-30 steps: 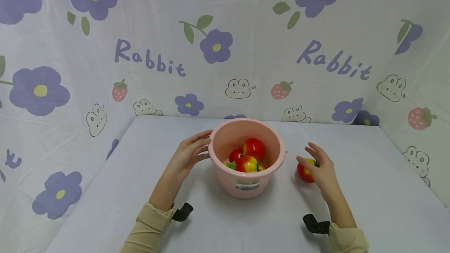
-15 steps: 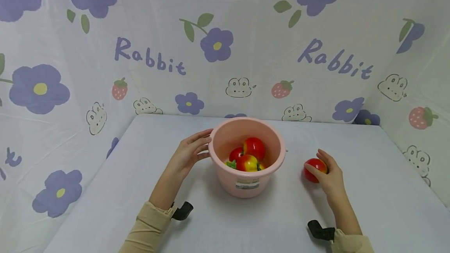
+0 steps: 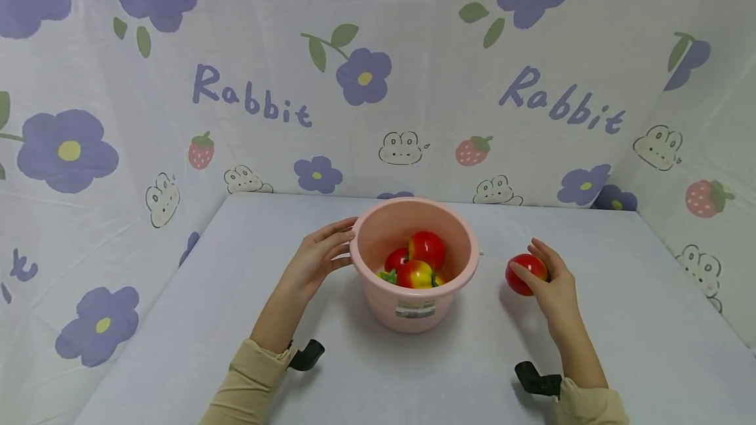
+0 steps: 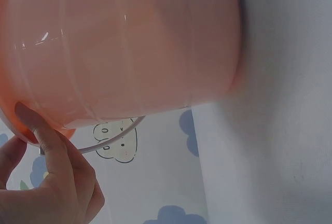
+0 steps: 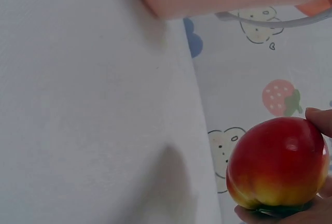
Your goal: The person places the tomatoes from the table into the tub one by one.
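In the head view, a pink bucket [image 3: 416, 310] stands upright at mid-table with several glossy red and yellow fruits [image 3: 426, 250] inside. My left hand [image 3: 313, 260] touches the left of its rim, fingers mostly straight. In the left wrist view, one fingertip [image 4: 23, 112] lies under the rim's lip. My right hand [image 3: 552, 284], to the bucket's right, grips a red and yellow fruit [image 3: 527, 274] between thumb and fingers. The right wrist view shows this fruit [image 5: 277, 164] with its green calyx down. Its shadow lies apart from it, so it looks slightly raised.
A white cloth covers the table [image 3: 378, 385]. Behind and at the sides hangs a curtain [image 3: 254, 156] printed with flowers and rabbits. The bucket's thin handle [image 4: 111, 140] hangs on its far side. A green leafy piece [image 3: 388, 277] shows among the fruits.
My right hand has moved right, closed round the fruit, and lifted it slightly. The fruit has turned so red faces the head camera. My left hand and the bucket stay put.
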`<state>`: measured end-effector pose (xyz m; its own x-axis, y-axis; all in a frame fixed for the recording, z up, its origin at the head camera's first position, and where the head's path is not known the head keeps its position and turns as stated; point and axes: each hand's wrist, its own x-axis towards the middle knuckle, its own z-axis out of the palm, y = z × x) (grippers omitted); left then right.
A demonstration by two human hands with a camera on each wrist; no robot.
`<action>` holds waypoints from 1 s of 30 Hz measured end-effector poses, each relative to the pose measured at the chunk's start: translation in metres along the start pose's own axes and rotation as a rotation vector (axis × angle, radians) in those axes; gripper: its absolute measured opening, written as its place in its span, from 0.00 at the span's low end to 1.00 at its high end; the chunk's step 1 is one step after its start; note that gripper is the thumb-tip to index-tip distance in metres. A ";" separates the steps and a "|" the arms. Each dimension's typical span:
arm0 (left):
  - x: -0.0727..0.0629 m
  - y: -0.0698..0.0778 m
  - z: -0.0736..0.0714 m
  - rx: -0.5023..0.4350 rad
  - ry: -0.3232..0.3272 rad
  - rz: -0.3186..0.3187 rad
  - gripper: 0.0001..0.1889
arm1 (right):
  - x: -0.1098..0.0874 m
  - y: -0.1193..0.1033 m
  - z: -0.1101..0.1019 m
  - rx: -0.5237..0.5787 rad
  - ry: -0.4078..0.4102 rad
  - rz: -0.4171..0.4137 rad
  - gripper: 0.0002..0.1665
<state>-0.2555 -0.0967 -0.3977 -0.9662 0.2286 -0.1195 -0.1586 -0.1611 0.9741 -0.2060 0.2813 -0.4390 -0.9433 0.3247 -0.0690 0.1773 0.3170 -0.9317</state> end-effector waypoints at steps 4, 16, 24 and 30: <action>0.000 0.000 0.000 -0.004 0.001 -0.002 0.22 | 0.000 -0.009 0.000 0.003 -0.001 -0.028 0.46; 0.000 0.000 0.000 -0.001 -0.001 -0.001 0.22 | 0.003 -0.036 0.001 0.016 0.026 -0.099 0.44; 0.000 0.000 0.001 -0.003 0.001 -0.003 0.22 | 0.003 -0.062 0.001 0.021 0.033 -0.170 0.43; 0.000 0.000 0.001 0.005 0.008 -0.005 0.22 | -0.001 -0.086 0.006 0.047 0.026 -0.222 0.43</action>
<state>-0.2554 -0.0963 -0.3973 -0.9670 0.2218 -0.1254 -0.1620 -0.1553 0.9745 -0.2219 0.2484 -0.3605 -0.9500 0.2748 0.1482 -0.0476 0.3415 -0.9387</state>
